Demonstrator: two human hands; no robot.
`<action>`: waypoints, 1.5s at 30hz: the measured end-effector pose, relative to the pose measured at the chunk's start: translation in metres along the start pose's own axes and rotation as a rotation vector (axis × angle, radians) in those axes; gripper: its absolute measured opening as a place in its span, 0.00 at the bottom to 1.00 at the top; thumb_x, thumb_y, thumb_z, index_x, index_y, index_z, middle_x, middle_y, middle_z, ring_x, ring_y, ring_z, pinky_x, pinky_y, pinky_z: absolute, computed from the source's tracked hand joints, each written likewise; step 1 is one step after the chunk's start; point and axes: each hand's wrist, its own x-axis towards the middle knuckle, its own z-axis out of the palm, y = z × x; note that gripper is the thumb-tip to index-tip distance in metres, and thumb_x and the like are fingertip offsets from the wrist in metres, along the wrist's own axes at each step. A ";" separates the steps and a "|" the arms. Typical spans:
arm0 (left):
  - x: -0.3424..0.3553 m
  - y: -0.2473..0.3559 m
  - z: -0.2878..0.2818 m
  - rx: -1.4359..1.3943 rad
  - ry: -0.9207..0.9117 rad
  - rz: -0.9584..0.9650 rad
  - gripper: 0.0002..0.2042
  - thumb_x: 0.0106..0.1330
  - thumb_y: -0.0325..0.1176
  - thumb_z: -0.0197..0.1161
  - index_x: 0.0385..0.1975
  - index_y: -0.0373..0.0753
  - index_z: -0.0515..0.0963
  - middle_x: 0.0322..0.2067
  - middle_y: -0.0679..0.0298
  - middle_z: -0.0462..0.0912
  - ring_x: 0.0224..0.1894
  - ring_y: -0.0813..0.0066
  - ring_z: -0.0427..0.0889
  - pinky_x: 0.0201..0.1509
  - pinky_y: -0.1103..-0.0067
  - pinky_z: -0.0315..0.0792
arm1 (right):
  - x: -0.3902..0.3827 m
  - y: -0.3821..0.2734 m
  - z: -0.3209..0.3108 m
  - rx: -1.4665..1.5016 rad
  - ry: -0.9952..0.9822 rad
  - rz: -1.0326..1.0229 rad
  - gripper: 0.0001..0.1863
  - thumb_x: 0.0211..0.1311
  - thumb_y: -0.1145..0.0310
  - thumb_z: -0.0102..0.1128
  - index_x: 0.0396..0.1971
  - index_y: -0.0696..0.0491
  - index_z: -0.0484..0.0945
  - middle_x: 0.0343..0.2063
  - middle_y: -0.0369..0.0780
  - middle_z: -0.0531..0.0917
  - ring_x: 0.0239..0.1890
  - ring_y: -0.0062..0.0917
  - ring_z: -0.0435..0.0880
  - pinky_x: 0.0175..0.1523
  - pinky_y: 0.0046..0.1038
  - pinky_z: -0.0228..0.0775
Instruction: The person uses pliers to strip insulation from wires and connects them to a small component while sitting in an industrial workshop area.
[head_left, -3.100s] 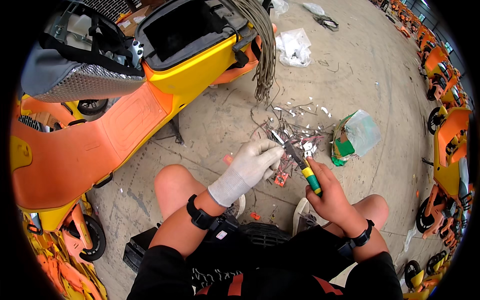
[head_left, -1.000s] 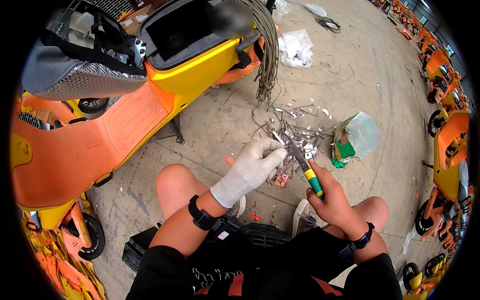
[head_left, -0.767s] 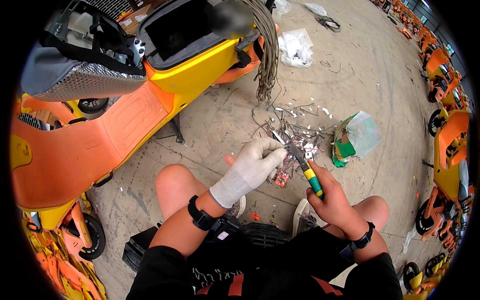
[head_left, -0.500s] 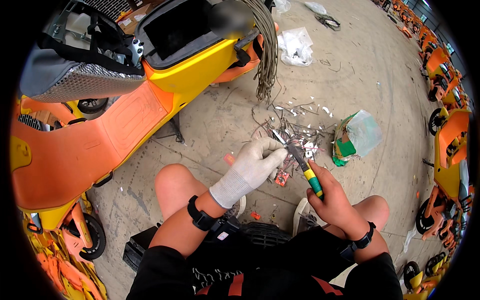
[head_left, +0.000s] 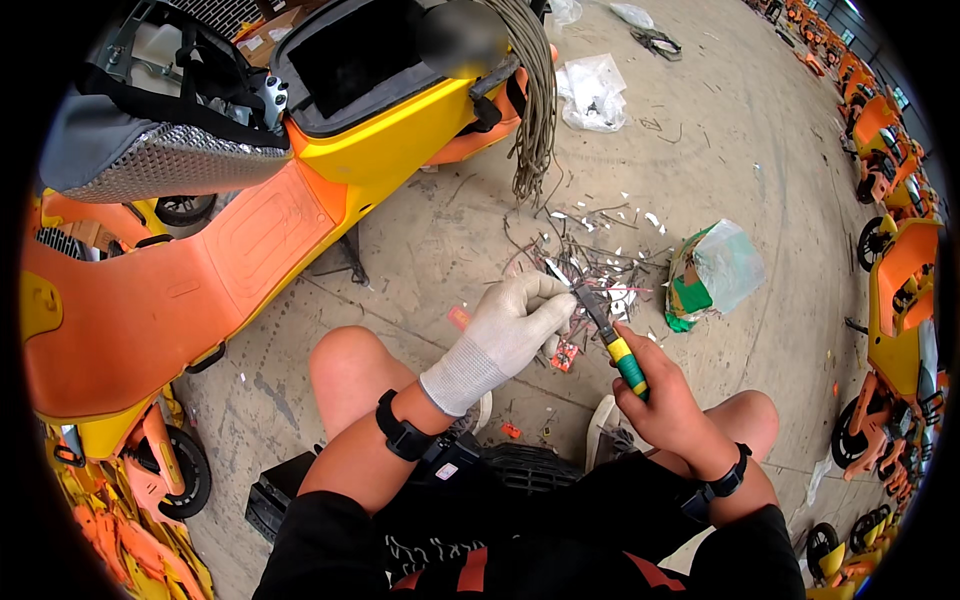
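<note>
My left hand (head_left: 505, 340), in a pale knit glove, has its fingers pinched at the metal end of a hand tool (head_left: 600, 318); what exactly they grip is too small to make out. My bare right hand (head_left: 655, 395) is wrapped round that tool's yellow and green handle. A thin pale strip (head_left: 555, 271) sticks up beside my left fingertips, and a thin red strand (head_left: 635, 290) shows right of the tool's head. Beneath both hands lie scattered wire scraps and white bits (head_left: 585, 250), with a small orange packet (head_left: 564, 356) nearer me.
A yellow-orange scooter (head_left: 180, 320) fills the left, a hank of grey cable (head_left: 530, 120) hanging at its end. A green and clear bag (head_left: 712, 275) stands right of the scraps. White plastic (head_left: 590, 90) lies farther off. Rows of scooters (head_left: 890, 300) line the right.
My hands and the tool have stayed almost still, shifted very slightly. The thin red strand beside the tool's head shows more clearly now.
</note>
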 end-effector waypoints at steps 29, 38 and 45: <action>0.002 0.007 -0.018 0.452 0.025 0.085 0.07 0.67 0.31 0.64 0.39 0.34 0.81 0.32 0.65 0.84 0.37 0.80 0.80 0.44 0.79 0.74 | -0.002 -0.011 -0.020 0.575 -0.316 0.339 0.28 0.58 0.84 0.50 0.61 0.60 0.71 0.46 0.39 0.83 0.42 0.22 0.82 0.49 0.25 0.74; 0.003 0.009 -0.011 0.288 0.020 0.078 0.06 0.71 0.29 0.60 0.41 0.34 0.77 0.32 0.68 0.81 0.37 0.82 0.78 0.46 0.81 0.73 | 0.004 0.000 -0.020 0.837 -0.376 0.352 0.28 0.60 0.86 0.47 0.63 0.60 0.69 0.55 0.42 0.79 0.48 0.28 0.84 0.52 0.28 0.77; 0.001 0.007 -0.016 0.131 -0.041 0.025 0.05 0.71 0.27 0.60 0.40 0.32 0.78 0.32 0.68 0.81 0.34 0.85 0.79 0.40 0.83 0.74 | 0.001 -0.003 -0.019 0.926 -0.436 0.353 0.27 0.58 0.86 0.47 0.60 0.62 0.70 0.53 0.43 0.80 0.47 0.30 0.85 0.52 0.31 0.78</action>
